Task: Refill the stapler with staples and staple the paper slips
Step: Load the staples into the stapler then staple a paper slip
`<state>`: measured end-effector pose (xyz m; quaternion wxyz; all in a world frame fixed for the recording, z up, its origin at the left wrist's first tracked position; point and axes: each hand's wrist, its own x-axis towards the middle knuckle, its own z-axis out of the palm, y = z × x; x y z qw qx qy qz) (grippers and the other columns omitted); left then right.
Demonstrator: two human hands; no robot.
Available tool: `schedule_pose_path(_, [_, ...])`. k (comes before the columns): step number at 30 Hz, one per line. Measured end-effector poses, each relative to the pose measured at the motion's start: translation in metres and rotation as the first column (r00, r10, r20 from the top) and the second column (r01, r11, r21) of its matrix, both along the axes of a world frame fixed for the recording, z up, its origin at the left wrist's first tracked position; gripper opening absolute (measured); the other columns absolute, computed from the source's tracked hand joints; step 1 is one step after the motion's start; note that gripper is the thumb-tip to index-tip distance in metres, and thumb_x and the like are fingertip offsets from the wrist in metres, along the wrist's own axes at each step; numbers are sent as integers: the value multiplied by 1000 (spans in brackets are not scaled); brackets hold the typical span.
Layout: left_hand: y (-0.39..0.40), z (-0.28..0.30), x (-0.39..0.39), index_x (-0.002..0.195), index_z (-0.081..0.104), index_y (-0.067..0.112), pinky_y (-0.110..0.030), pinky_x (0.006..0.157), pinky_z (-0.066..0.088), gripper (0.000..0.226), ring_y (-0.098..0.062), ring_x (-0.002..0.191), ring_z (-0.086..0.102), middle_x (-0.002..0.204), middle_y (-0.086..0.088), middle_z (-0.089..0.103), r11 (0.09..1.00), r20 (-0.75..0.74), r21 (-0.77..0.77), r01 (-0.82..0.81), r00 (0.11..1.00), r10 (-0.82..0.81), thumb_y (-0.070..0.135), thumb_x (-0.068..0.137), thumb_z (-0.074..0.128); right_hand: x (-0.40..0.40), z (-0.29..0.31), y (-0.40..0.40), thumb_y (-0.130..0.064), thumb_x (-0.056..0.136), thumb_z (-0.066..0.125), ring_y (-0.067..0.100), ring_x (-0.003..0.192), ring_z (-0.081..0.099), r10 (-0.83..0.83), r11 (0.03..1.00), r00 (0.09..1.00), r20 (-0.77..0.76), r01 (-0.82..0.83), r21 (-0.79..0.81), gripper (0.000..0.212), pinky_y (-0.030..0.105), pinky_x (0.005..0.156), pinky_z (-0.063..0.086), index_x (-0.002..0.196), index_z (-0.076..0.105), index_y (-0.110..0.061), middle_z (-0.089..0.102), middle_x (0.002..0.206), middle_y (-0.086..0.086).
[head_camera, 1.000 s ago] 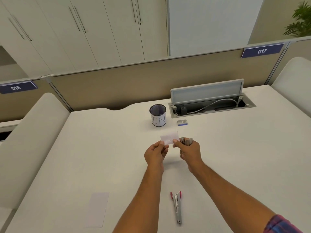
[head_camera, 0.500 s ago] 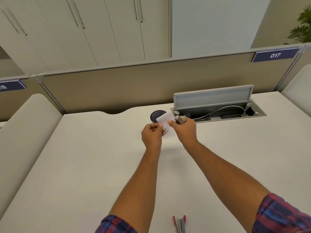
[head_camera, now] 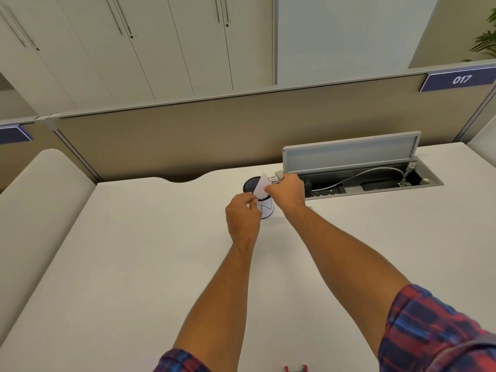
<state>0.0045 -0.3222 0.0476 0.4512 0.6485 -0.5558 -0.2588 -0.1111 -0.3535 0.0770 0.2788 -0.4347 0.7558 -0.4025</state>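
A white paper slip is held tilted, one corner up, just over the black mesh pen cup at the back of the desk. My left hand pinches the slip's lower left corner. My right hand holds the slip's right edge and is closed around a small grey stapler, of which only the metal tip shows past the fingers. Whether the stapler's jaws are on the slip is hidden. No staple box is in sight.
Behind my right hand is an open cable tray with its grey lid raised and a cable inside. A red and metal tool pokes in at the bottom edge. The beige partition borders the white desk.
Both hands have carried the slip and stapler away from me, from mid-desk to over the pen cup. The slip has turned from flat to corner-up. The view has tilted upward.
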Motion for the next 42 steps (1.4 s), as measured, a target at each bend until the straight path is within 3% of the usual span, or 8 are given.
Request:
schedule_pose_path(4, [-2,-1,0,112,76,11,-15,84,42,19,-7,91,61,111,-4,75,1000,20,-14,-2,1000,3,11,94,69,5,-12,-2,-33,84,82,17,69,63,61,998,992,-106,-58,29,29,22,54,39,82,59,-15,55,67,-5])
schedule_pose_path(12, [15,6,-4,108,74,13,-26,75,59,17,-16,89,67,108,-2,70,994,80,-106,6,997,3,22,95,69,11,-14,32,-68,89,58,10,73,59,46,987,999,-28,-50,-150,50,21,61,45,88,61,-18,63,78,-4])
schedule_pose_path(17, [52,6,-22,102,73,16,-3,65,42,20,-2,74,60,91,6,69,990,-43,-124,64,997,-70,30,101,59,11,-18,78,-36,110,35,19,88,64,67,981,996,64,-54,-187,39,21,71,49,99,65,-12,68,93,6])
schedule_pose_path(22, [95,-3,-34,106,76,16,-27,79,60,22,-12,84,71,93,4,76,983,-243,82,167,960,-143,29,102,59,-4,-33,136,-23,109,42,14,97,61,37,988,993,112,-20,-152,31,6,72,44,122,65,-7,64,108,2])
schedule_pose_path(24, [116,-5,-35,97,76,21,-32,76,62,15,-10,78,73,85,9,76,960,-275,118,255,937,-215,27,99,62,-15,-39,163,-22,107,47,15,101,64,23,989,994,106,-7,-150,30,14,81,50,124,67,-8,67,113,2])
schedule_pose_path(28, [157,-9,-38,75,73,33,-37,71,63,27,-14,70,73,72,8,75,898,-257,206,389,907,-334,20,96,62,-36,-53,217,-23,103,55,9,84,66,32,987,999,28,-28,-160,23,22,77,52,98,76,-15,73,90,-4])
schedule_pose_path(33, [200,-20,-46,87,78,12,-34,74,64,19,-18,68,74,74,-2,76,804,-262,328,496,865,-427,20,95,63,-59,-68,280,-24,98,57,14,55,56,39,991,996,-85,-49,-127,39,33,56,47,60,62,-17,60,54,-4])
schedule_pose_path(42, [263,-29,-52,82,78,6,-37,76,64,8,-22,70,75,75,-7,76,752,-218,325,573,819,-530,13,83,79,-75,-85,358,-22,97,58,24,51,44,83,996,904,-420,-89,4,43,32,53,30,58,42,-15,40,51,-2])
